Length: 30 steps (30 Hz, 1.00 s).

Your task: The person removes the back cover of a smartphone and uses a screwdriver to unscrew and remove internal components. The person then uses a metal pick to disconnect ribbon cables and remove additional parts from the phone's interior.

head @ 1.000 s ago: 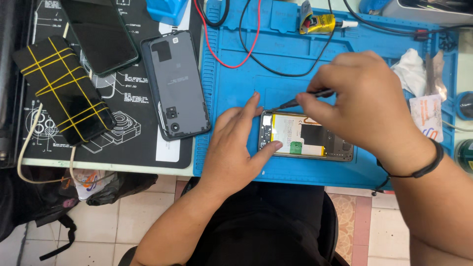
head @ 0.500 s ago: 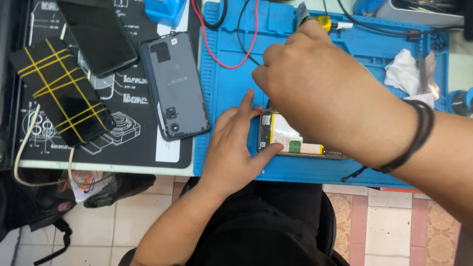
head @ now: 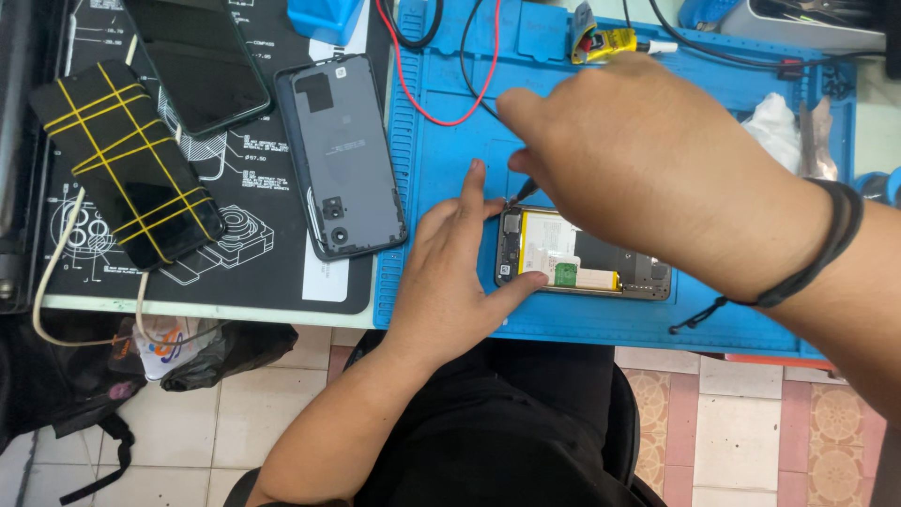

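Note:
An opened phone (head: 582, 268) with its battery and circuit board exposed lies on the blue work mat (head: 441, 160). My left hand (head: 460, 272) rests flat on the mat and presses the phone's left end between thumb and forefinger. My right hand (head: 648, 160) hovers over the phone and pinches a thin dark tool (head: 519, 193), whose tip touches the phone's top left corner. The hand hides most of the tool. A black band circles my right wrist.
A grey phone back cover (head: 343, 155) lies left of the mat on a black printed mat (head: 253, 263). A phone bound with yellow rubber bands (head: 127, 164) and another dark phone (head: 202, 66) lie further left. Red and black wires (head: 441, 56), a yellow tube (head: 615, 42), white tissue (head: 774, 127).
My right hand has swung from the phone's right side up and over to its top left corner with the tool. My left hand has kept its hold on the phone.

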Each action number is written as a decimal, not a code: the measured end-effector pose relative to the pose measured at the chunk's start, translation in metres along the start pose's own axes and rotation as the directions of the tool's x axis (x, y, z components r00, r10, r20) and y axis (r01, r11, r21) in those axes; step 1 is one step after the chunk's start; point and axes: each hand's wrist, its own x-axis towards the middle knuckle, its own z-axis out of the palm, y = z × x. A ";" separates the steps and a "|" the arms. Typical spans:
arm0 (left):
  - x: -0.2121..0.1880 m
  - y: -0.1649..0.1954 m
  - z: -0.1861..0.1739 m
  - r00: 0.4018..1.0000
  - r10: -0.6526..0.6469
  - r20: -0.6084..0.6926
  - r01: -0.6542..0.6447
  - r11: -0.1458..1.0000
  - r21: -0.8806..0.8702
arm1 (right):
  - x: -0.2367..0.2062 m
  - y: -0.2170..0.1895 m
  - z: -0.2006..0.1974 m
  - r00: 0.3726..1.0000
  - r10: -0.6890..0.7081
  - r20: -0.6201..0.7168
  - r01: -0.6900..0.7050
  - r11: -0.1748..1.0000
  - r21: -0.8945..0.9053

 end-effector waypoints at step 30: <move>0.000 -0.001 0.000 1.000 -0.005 -0.007 0.005 1.000 -0.018 | -0.008 0.001 -0.002 0.993 0.089 0.079 -0.087 0.996 -0.034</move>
